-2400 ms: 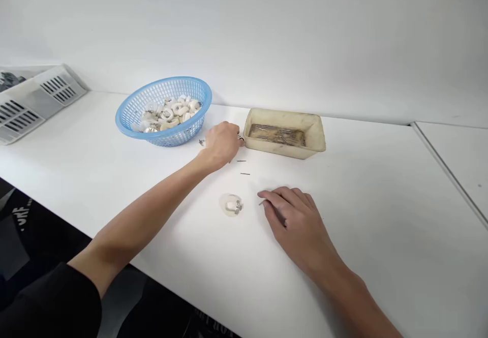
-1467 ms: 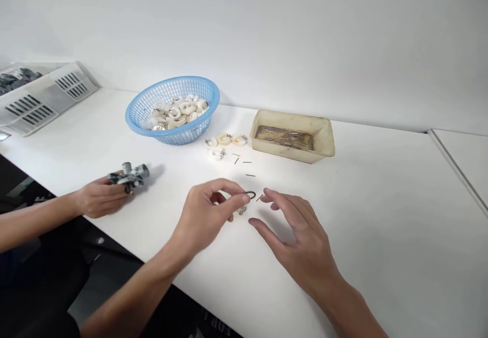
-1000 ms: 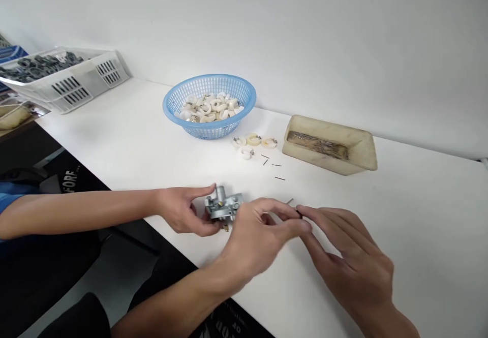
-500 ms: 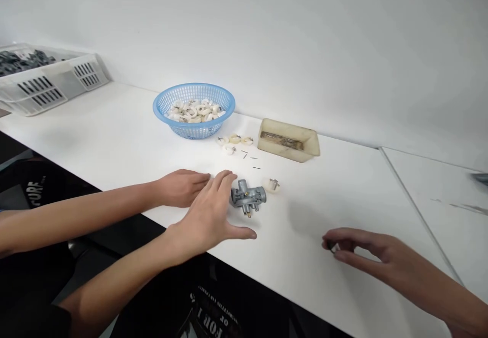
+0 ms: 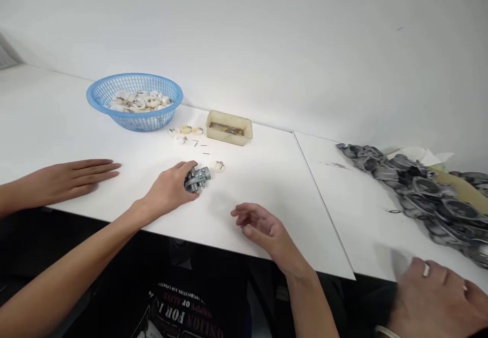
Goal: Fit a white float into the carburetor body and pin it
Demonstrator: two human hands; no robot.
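My left hand (image 5: 168, 190) grips a small grey metal carburetor (image 5: 201, 176), thumb and fingers on either side of its body as it rests on the white table. My right hand (image 5: 263, 228) hovers just to the right, fingers loosely curled and apart, with no thing visible in them. Close behind the carburetor lies a white plastic float (image 5: 218, 166) with a metal hinge. Several thin metal pins (image 5: 206, 153) and a few more floats (image 5: 180, 139) are scattered farther back.
A blue basket (image 5: 97, 99) of floats and a cream tray (image 5: 229, 138) of pins stand at the back. Grey metal parts (image 5: 423, 190) are heaped on the right. Another person's hand (image 5: 76, 176) lies flat at left; a ringed hand (image 5: 434, 295) is at lower right.
My view has swung right. My left hand has closed round the carburetor. The small dark thing in my right hand no longer shows. A ringed hand has come into view.
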